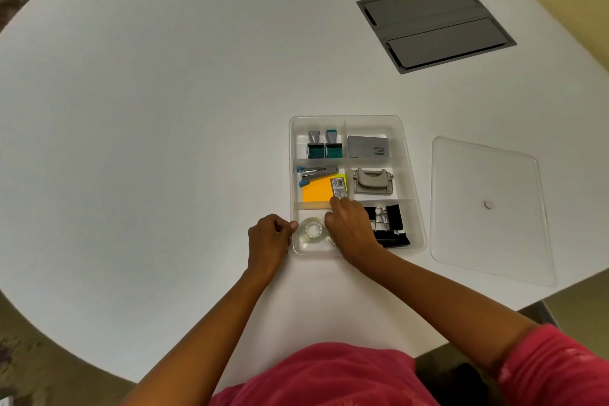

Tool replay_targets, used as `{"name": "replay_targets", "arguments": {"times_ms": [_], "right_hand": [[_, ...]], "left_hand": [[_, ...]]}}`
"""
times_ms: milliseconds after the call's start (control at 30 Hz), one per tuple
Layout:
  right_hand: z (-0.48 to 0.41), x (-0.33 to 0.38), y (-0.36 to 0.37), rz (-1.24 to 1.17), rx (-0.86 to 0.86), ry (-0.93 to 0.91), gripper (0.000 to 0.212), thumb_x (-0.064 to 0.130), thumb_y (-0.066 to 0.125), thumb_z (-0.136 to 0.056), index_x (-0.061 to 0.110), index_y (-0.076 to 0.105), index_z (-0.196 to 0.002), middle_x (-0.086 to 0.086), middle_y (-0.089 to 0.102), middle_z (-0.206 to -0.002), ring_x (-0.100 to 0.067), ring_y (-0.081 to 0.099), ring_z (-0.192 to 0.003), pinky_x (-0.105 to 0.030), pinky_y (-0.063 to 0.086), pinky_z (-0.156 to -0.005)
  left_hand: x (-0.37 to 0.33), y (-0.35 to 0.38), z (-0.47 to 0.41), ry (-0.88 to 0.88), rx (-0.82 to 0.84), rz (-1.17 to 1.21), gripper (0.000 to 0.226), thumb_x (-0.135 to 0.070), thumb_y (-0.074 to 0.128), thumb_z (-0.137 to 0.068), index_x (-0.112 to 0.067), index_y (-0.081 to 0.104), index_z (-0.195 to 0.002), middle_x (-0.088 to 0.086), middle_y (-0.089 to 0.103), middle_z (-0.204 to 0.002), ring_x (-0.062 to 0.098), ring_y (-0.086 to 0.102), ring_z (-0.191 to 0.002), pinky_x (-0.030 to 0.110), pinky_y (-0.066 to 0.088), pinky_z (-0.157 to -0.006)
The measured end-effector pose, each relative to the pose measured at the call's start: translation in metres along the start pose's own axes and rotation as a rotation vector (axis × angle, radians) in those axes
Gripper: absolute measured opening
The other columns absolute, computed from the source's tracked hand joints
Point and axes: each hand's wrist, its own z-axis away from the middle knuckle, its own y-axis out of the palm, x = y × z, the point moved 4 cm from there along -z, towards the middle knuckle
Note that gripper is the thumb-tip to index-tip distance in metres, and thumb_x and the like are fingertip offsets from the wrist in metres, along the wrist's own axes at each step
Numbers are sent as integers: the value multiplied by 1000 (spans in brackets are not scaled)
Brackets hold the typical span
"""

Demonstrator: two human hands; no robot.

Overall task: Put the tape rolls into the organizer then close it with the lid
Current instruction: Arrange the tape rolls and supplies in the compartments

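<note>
Tape roll (311, 230) flat in organizer (408, 155), hole upward.

The right hand (351, 231) hides most of a second tape roll (332, 242).

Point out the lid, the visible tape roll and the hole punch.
lid (487, 208): head view, flat clear middle.
tape roll (311, 230): head view, clear ring around its core.
hole punch (372, 182): head view, grey top lever.

"camlin" on grey box (368, 146) (upside down)
</note>
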Motion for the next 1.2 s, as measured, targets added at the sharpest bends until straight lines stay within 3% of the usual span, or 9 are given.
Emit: {"name": "replay_targets", "arguments": {"times_ms": [133, 200, 300, 433, 533, 667, 733, 900, 1200], "right_hand": [[1, -4, -3, 26, -52, 28, 22, 23, 91, -46, 20, 71, -52, 4, 69, -67, -11, 64, -60, -21, 48, -51], [1, -4, -1, 27, -67, 17, 15, 20, 87, -59, 17, 73, -63, 0, 70, -78, -14, 65, -69, -24, 50, -57], [0, -3, 4, -9, -12, 6, 10, 3, 64, -85, 4, 68, -95, -14, 62, -107, -28, 61, -94, -34, 48, -76], [9, -8, -4, -118, -59, 87, 21, 4, 63, -86, 5, 62, -107, -14, 64, -108, -28, 63, -90, -33, 50, -72], [18, -4, -17, -183, -146, 115, 29, 9, 87, -60, 11, 73, -85, -8, 71, -79, -20, 66, -60, -26, 51, -50], [16, 13, -19, -224, -196, 5, 31, 14, 95, -43, 10, 74, -65, -6, 67, -64, -20, 63, -53, -25, 49, -44], [14, 20, -16, -202, -149, -16, 34, 21, 96, -39, 12, 74, -63, -5, 68, -67, -19, 64, -59, -24, 49, -48], [-4, 26, -3, -178, -62, -89, 28, 13, 73, -79, 9, 67, -107, -12, 58, -113, -28, 52, -107, -34, 45, -84], [-11, 29, -3, -103, -28, -154, 19, 12, 68, -83, 8, 68, -101, -12, 57, -112, -28, 51, -108, -35, 42, -84]], "left_hand": [[-1, 0, 1, 2, -2, 13, 18, -24, 64, -88, -10, 61, -77, 16, 70, -83, 21, 61, -68, 41, 56, -79], [-1, 0, 1, -1, -1, 15, 19, -25, 64, -88, -9, 61, -78, 13, 69, -80, 20, 60, -66, 40, 56, -79], [-1, -1, 0, 1, 6, 16, 19, -25, 64, -88, -9, 60, -78, 8, 66, -76, 19, 60, -66, 40, 56, -79], [0, 0, 0, 3, 6, 16, 18, -25, 64, -87, -11, 61, -78, 11, 68, -78, 18, 60, -65, 39, 56, -78], [1, 0, 0, -3, 0, 11, 18, -25, 64, -88, -10, 62, -79, 15, 70, -83, 18, 60, -66, 39, 56, -78], [1, 1, -2, -16, -1, -20, 24, -26, 63, -88, -2, 67, -88, 16, 71, -90, 22, 63, -72, 39, 57, -82], [0, 1, -2, -22, 5, -27, 26, -26, 62, -88, -1, 67, -91, 18, 71, -93, 26, 65, -76, 41, 57, -85], [-1, 0, -1, -24, 4, -19, 26, -26, 62, -88, 0, 67, -91, 19, 71, -94, 32, 68, -83, 44, 56, -86], [0, 0, -1, -35, 4, -13, 25, -27, 63, -88, -3, 67, -89, 18, 72, -93, 30, 68, -82, 44, 57, -84]]}}
